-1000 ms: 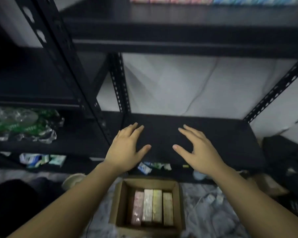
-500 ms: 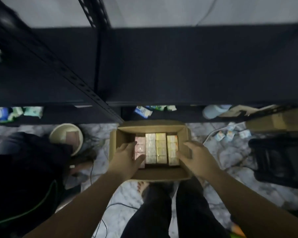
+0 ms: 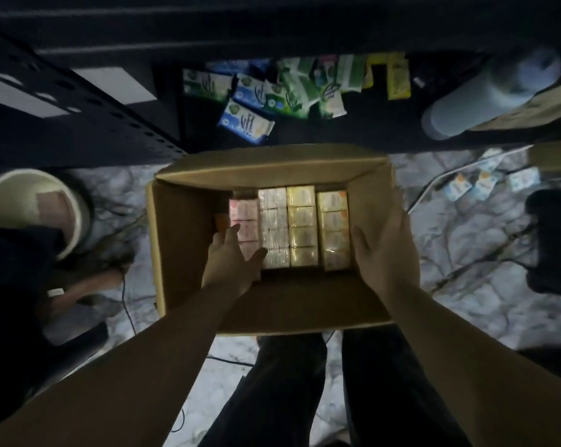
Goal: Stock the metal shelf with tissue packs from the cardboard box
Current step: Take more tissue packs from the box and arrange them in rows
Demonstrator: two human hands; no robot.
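A: Where is the cardboard box (image 3: 189, 253)?
B: On the pale marbled floor (image 3: 466, 259), in front of the black metal shelf (image 3: 79, 130), flaps open. Four rows of tissue packs stand side by side inside: pink packs (image 3: 245, 209), white packs (image 3: 274, 221), yellow packs (image 3: 301, 221), orange-printed packs (image 3: 334, 221).

A: Left hand (image 3: 232, 262)?
B: Down inside the box. Fingers spread and laid against the pink packs, thumb out toward the white row. Touching, but no closed grip visible.

A: Right hand (image 3: 385, 253)?
B: At the right wall of the box. Palm flat against it, thumb inside by the orange-printed packs, fingers over the rim. Whether they clasp the wall, cannot tell.

A: Lowest shelf board?
B: Loose green and blue packets (image 3: 272, 91) in a jumble, well behind the box. A pale cylinder (image 3: 485, 95) lies on its side further right.

A: Elsewhere?
B: Round cream stool (image 3: 1, 201) to the left. Person's dark trouser legs (image 3: 289, 382) below the box.
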